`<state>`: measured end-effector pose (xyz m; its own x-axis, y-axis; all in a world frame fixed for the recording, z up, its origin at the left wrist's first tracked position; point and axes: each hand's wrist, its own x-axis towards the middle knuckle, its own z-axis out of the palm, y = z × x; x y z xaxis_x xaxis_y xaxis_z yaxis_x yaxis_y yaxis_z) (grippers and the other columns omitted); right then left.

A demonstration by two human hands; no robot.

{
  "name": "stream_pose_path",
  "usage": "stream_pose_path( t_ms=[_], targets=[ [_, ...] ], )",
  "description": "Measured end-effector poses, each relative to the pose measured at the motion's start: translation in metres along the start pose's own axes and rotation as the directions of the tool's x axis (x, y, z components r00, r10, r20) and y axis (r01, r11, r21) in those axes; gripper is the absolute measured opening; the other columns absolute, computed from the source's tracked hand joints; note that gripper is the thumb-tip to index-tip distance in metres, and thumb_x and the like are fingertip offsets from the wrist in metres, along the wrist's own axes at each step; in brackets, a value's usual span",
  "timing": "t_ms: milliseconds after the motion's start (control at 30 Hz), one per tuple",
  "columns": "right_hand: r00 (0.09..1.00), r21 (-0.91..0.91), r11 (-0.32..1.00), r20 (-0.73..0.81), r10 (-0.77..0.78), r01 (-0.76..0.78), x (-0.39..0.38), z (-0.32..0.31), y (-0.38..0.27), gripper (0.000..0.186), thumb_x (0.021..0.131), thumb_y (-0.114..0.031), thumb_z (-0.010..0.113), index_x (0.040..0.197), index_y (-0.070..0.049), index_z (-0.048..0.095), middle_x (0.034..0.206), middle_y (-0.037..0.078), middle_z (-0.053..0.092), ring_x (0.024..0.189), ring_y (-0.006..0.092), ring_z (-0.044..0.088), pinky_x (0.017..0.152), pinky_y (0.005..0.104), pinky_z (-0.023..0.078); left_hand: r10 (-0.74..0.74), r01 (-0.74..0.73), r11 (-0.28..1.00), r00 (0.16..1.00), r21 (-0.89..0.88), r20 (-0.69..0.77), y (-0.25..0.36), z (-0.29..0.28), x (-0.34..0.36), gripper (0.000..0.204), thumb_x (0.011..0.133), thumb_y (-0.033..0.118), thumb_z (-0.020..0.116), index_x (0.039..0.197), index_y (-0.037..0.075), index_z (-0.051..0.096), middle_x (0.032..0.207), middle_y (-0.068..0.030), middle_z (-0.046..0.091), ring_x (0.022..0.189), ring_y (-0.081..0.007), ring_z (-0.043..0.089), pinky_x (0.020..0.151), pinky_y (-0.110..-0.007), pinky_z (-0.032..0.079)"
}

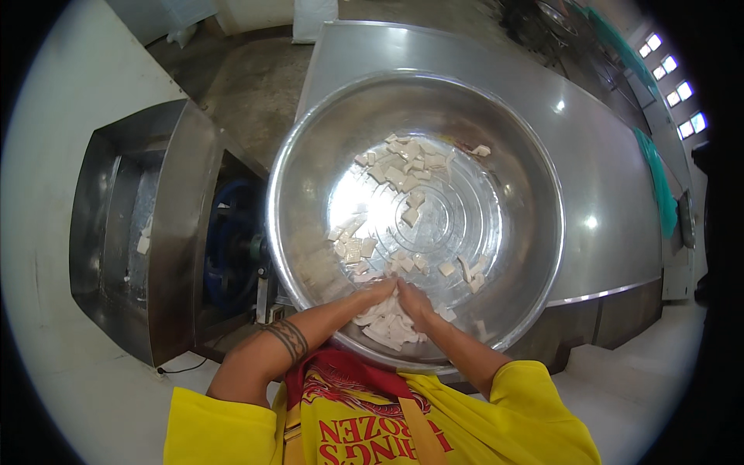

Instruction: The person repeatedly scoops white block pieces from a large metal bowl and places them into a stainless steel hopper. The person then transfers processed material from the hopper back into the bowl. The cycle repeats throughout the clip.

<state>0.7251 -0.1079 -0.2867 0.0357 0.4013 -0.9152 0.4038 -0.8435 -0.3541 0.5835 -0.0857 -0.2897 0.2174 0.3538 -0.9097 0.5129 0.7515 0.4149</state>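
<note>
A large, round metal basin (535, 225) stands in front of me, with flat off-white square pieces (403, 164) scattered over its bottom. I cannot make out what the pieces are made of. Against the basin's near wall, a heap of the same soft-looking pieces (390, 324) lies between my forearms. My left hand (380, 291) and my right hand (414, 301) meet at the far side of this heap, their wrists bent inward and touching it. The fingers of both are hidden, so their grip does not show. Smaller clusters (353, 246) lie beyond the left hand, and a few pieces (473, 273) beyond the right.
The basin rests by a long metal table (604, 209) extending back and right. At left is a metal machine with an open hopper (159, 232) holding a few white scraps, and a blue wheel (230, 240) at its side. A green cloth (657, 182) hangs far right.
</note>
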Motion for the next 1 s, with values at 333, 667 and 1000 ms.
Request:
stream_pose_path(
  t_ms=[333, 667, 1000],
  targets=[
    [0.971, 0.908, 0.415, 0.045, -0.236, 0.059, 0.025, 0.025, -0.038, 0.037, 0.097, -0.036, 0.048, 0.115, -0.008, 0.063, 0.108, 0.009, 0.069, 0.101, 0.0270, 0.067, 0.091, 0.0423, 0.054, 0.223, -0.299, 0.954, 0.772, -0.031, -0.595, 0.032, -0.013, -0.021, 0.050, 0.085, 0.055, 0.063, 0.114, 0.016, 0.075, 0.116, -0.0165, 0.072, 0.109, -0.0358, 0.067, 0.094, -0.042, 0.052],
    [0.826, 0.915, 0.091, -0.307, -0.473, 0.393, -0.040, -0.049, -0.144, 0.043, 0.098, -0.042, 0.042, 0.119, -0.009, 0.059, 0.116, 0.012, 0.066, 0.110, 0.0312, 0.064, 0.100, 0.0482, 0.050, 0.663, -0.621, 0.728, 0.532, 0.289, -0.526, 0.166, -0.045, -0.086, 0.039, 0.076, 0.045, 0.070, 0.095, 0.011, 0.078, 0.098, -0.0142, 0.075, 0.093, -0.0340, 0.071, 0.084, -0.042, 0.056],
    [0.378, 0.768, 0.010, -0.304, -0.874, 0.641, -0.238, -0.007, -0.333, 0.028, 0.098, -0.034, 0.051, 0.110, -0.010, 0.062, 0.107, 0.009, 0.069, 0.102, 0.0271, 0.068, 0.095, 0.0447, 0.056, 0.776, -0.677, 0.510, 0.096, 0.530, -0.623, 0.224, -0.177, -0.322, 0.042, 0.082, 0.039, 0.069, 0.100, 0.003, 0.076, 0.102, -0.0248, 0.073, 0.099, -0.0400, 0.072, 0.085, -0.046, 0.058]
  ],
)
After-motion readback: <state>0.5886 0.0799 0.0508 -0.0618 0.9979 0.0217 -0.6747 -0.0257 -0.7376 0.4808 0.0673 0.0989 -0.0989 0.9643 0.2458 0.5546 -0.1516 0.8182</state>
